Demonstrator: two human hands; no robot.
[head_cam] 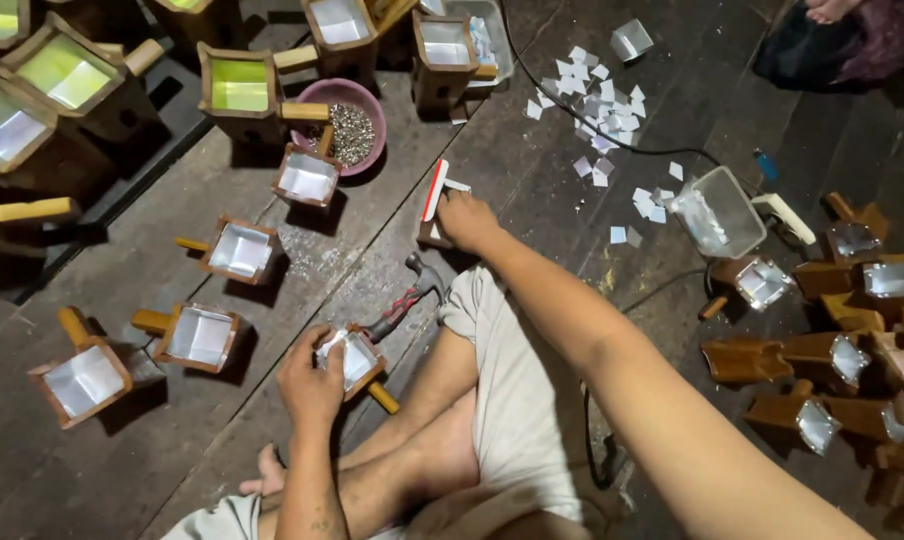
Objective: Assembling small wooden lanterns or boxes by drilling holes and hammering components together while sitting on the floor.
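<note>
Gripping a wooden scoop box (pixel 357 358), left hand (pixel 310 385) fingers clamped; right hand (pixel 467 220) closed on small block (pixel 434 232); loose hammer (pixel 412 290) risks knocking the box.

Floor workshop, wooden scoops (pixel 240 250) (hammer (pixel 417 285) too)

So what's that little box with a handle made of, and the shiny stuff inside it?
The little box in the left hand looks like brown wood, plain and unpainted. Its lining looks like thin metal sheet, silvery and reflective, though it could be foil.
</note>
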